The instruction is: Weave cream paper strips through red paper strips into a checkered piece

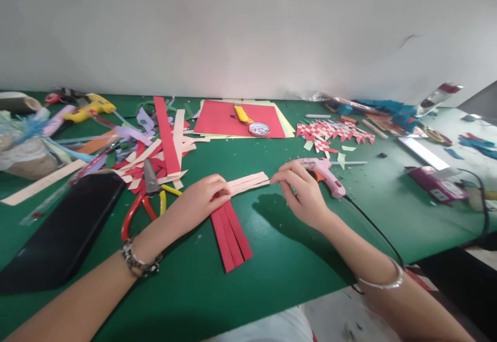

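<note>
My left hand (212, 193) is closed over the spot where red paper strips (232, 238) and pale pink paper strips (248, 180) cross. The red strips fan out toward me on the green table, and the pink ones point right. Their crossing is hidden under my fingers. My right hand (297, 189) has thumb and fingertips pinched at the right end of a pink strip. Just behind that hand lies a pink glue gun (328, 175), its black cord running to the right. Left of my left hand are red-handled scissors (145, 207).
Red and pink paper scraps (155, 158) pile up at the left, near a black case (73, 228) and a yellow glue gun (91, 108). Red paper sheets (217, 119) lie at the back with a bead dish (259, 129). Checkered woven pieces (334, 132) lie to the right.
</note>
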